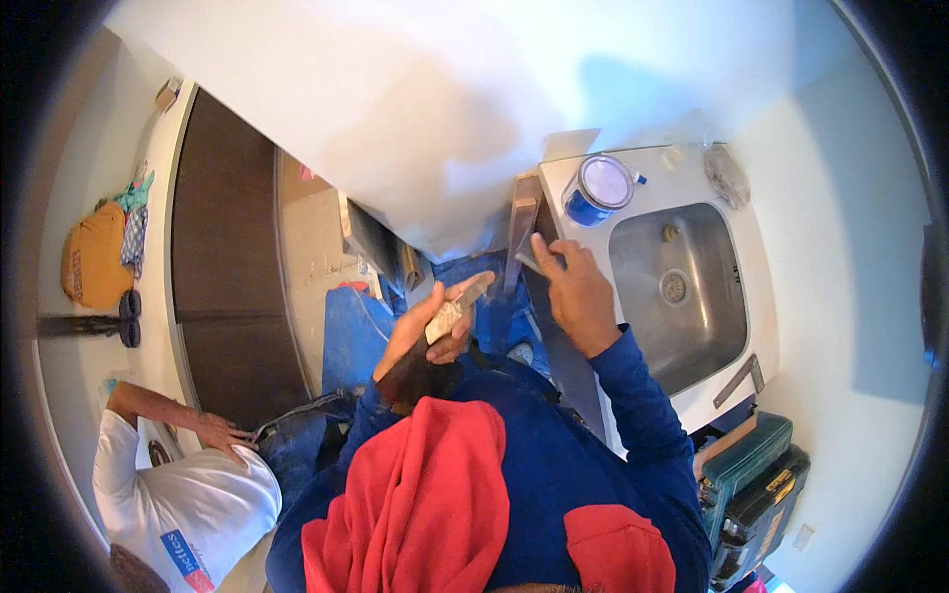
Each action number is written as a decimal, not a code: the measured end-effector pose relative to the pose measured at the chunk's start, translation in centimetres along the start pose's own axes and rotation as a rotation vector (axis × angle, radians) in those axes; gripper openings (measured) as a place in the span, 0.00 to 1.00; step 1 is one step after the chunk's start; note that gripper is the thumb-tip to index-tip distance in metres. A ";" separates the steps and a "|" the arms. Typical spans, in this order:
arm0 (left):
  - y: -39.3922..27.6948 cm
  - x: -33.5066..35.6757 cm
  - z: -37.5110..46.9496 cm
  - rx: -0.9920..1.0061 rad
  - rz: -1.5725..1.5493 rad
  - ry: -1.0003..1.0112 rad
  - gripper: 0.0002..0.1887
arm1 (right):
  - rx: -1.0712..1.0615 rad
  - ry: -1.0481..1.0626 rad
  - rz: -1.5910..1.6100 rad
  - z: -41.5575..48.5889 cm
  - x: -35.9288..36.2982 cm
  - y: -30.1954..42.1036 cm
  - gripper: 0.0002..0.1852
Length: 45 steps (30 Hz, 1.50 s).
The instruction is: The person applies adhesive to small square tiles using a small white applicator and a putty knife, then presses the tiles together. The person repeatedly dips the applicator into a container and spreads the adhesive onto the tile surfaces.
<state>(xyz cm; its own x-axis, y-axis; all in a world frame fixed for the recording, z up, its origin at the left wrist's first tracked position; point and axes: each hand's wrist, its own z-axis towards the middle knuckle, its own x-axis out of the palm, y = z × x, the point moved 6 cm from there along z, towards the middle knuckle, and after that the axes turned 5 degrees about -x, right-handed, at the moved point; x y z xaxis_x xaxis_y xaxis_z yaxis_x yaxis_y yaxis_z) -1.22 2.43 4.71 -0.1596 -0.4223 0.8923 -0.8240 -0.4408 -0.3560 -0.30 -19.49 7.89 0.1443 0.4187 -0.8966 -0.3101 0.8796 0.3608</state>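
My left hand (426, 324) is in front of my chest, its fingers around a putty knife (467, 294) whose pale, crusted part (442, 320) lies over the palm. To the right of it, my right hand (577, 289) holds a thin, flat grey tool (528, 261) with the index finger stretched along it; the tool's exact kind is not clear. Just beyond the right hand, a paint can (599, 189) with whitish contents or lid stands on the white sink counter (660, 174).
A steel sink (671, 296) lies right of my right hand, with a small square (739, 382) on its near rim. Tool cases (756, 497) stand at the lower right. A co-worker in a white shirt (200, 504) is at the lower left. A white wall (445, 126) rises ahead.
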 end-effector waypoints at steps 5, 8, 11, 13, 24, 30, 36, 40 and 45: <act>-1.3 -0.6 0.2 0.097 0.106 -0.023 0.33 | 0.280 -0.016 0.706 -1.2 -0.2 -2.4 0.25; -1.8 -1.7 -0.1 0.125 0.239 -0.175 0.32 | 0.567 -0.040 1.269 -1.7 0.7 -2.1 0.21; -1.9 -2.5 -0.7 0.121 0.612 -0.509 0.30 | 0.221 -0.116 0.807 -0.3 -1.0 0.5 0.24; -2.2 -1.1 -0.5 0.291 0.850 -0.535 0.32 | 0.009 -0.111 0.575 0.2 -1.2 3.0 0.29; -2.2 1.3 -1.6 0.125 0.655 -0.425 0.36 | -0.263 -0.012 0.106 1.3 1.1 7.5 0.34; -1.6 0.2 -0.8 0.135 0.589 -0.486 0.26 | -0.191 0.072 0.001 1.7 1.9 8.8 0.31; -2.0 -0.1 -0.4 0.178 0.625 -0.543 0.15 | -0.126 -0.005 -0.099 2.0 2.0 9.1 0.31; -1.3 -0.3 0.1 0.168 0.624 -0.478 0.13 | -0.090 -0.086 -0.068 1.4 1.6 8.5 0.28; -1.2 -1.9 0.4 0.146 0.564 -0.335 0.12 | -0.119 -0.150 -0.010 1.0 1.7 8.1 0.27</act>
<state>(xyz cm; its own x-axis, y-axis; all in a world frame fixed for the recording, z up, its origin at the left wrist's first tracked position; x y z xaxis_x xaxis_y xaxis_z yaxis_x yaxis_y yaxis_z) 0.27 3.43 3.32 -0.3477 -0.8319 0.4324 -0.5779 -0.1730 -0.7976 -1.62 -11.48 9.55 0.2839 0.4465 -0.8486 -0.4153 0.8549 0.3109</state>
